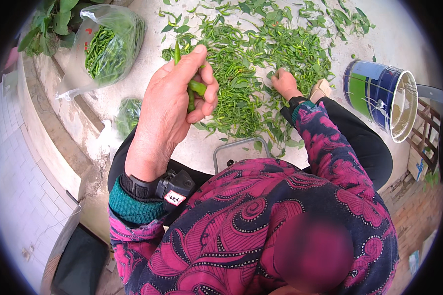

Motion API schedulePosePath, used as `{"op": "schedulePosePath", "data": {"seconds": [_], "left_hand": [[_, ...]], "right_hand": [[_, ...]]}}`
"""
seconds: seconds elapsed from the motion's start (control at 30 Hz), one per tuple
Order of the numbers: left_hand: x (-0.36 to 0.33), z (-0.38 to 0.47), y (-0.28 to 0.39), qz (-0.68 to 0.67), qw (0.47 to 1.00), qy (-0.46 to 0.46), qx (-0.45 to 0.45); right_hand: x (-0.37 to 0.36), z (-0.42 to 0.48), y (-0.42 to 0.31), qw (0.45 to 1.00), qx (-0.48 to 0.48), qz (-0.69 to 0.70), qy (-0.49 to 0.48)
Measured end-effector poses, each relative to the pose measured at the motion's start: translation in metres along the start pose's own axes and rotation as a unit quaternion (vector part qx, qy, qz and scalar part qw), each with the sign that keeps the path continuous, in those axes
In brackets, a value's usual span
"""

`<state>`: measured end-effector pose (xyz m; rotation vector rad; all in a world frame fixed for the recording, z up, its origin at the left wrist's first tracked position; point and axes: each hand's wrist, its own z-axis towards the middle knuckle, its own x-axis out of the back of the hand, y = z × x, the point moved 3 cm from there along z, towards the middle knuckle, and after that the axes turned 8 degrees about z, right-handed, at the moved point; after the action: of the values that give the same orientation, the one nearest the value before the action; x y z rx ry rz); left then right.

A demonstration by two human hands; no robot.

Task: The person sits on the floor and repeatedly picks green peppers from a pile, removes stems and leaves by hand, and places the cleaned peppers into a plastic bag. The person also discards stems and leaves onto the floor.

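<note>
My left hand [170, 99], raised on the left of the view, is closed around a few green chili peppers [197, 87]; one pepper tip sticks up past the thumb. My right hand [285, 84] reaches down to the pile of green chili peppers and leaves [236, 79] spread over the concrete ground. Its fingertips touch the pile's right part, and whether they grip a pepper cannot be told. A clear plastic bag [133, 55] with many green peppers inside lies at the upper left. A smaller bag of peppers [128, 116] is partly hidden behind my left wrist.
A blue and green metal bucket [369, 92] lies tipped on its side at the right, near a wooden rack [424, 125]. A metal tube frame [240, 143] is between my legs. Concrete steps [55, 121] and a leafy plant [50, 29] are on the left.
</note>
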<state>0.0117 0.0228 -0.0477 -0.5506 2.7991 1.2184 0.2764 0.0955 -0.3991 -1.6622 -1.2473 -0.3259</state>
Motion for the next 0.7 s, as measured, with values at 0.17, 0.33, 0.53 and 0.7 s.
{"op": "schedulePosePath", "data": {"seconds": [0.17, 0.33, 0.53, 0.7], "left_hand": [[0.007, -0.009, -0.001, 0.006, 0.999, 0.005, -0.034], [0.008, -0.013, -0.001, 0.015, 1.000, 0.009, -0.018], [0.012, -0.020, -0.001, 0.032, 0.999, 0.008, -0.027], [0.008, -0.020, 0.000, 0.045, 0.998, -0.002, -0.042]], "right_hand": [[-0.075, -0.066, -0.062, 0.969, 0.111, -0.045, -0.217], [-0.098, -0.070, -0.051, 0.976, 0.020, -0.104, -0.191], [-0.014, -0.029, 0.028, 0.984, -0.145, -0.026, -0.101], [-0.011, -0.027, 0.043, 0.970, -0.185, 0.105, -0.121]]}}
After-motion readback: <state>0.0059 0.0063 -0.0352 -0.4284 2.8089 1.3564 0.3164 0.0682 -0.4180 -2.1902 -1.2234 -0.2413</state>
